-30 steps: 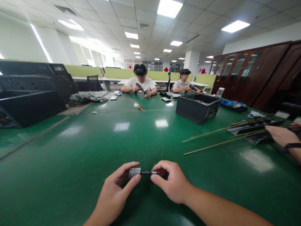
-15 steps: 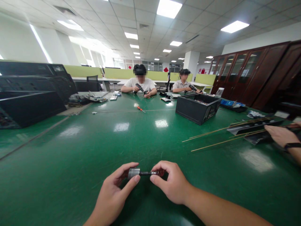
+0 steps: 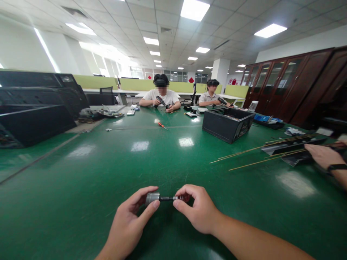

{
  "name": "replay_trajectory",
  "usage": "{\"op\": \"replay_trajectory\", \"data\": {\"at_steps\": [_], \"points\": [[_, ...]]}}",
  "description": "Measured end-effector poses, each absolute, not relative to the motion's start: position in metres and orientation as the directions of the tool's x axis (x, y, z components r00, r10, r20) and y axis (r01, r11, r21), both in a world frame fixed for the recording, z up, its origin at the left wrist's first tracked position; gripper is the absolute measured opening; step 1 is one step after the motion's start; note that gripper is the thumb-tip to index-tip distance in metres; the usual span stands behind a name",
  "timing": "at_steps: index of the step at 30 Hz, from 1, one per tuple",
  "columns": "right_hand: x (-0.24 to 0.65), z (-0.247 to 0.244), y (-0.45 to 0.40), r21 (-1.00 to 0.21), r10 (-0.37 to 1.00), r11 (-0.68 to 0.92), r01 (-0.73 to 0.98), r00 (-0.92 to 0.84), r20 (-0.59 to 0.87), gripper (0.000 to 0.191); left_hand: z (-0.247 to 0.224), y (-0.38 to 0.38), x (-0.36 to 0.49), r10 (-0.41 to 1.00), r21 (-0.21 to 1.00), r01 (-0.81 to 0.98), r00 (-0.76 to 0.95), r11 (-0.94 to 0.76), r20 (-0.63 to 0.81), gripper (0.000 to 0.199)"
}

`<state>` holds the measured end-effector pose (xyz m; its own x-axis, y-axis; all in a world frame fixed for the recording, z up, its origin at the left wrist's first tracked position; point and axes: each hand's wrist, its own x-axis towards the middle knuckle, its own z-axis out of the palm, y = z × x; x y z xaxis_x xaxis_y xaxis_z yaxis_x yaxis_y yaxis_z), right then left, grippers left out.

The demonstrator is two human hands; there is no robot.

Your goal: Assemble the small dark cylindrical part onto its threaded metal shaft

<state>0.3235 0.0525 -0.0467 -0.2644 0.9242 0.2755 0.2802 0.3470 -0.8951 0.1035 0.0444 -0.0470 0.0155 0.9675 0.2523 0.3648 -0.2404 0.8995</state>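
Eased the metal cylinder (image 3: 152,198) slightly left in the left hand (image 3: 129,224), loosely curled around it, while pinching the far end of the attached black rod (image 3: 165,198) in the tightly curled right hand (image 3: 200,213), apparently baring more rod above the green table (image 3: 173,162).

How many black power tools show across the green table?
2. One black power tool is with the person in white; a second tool with the other person beyond the black metal case, which may hide more.
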Motion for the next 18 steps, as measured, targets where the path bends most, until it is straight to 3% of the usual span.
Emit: {"op": "replay_trajectory", "data": {"at_steps": [18], "points": [[0.3231,-0.0473,0.052,-0.892,0.922,0.353,0.284,-0.266,0.28,0.007,-0.0433,0.0433,0.1046,0.965,0.884,0.402,0.002,-0.24,0.261,0.042]]}}
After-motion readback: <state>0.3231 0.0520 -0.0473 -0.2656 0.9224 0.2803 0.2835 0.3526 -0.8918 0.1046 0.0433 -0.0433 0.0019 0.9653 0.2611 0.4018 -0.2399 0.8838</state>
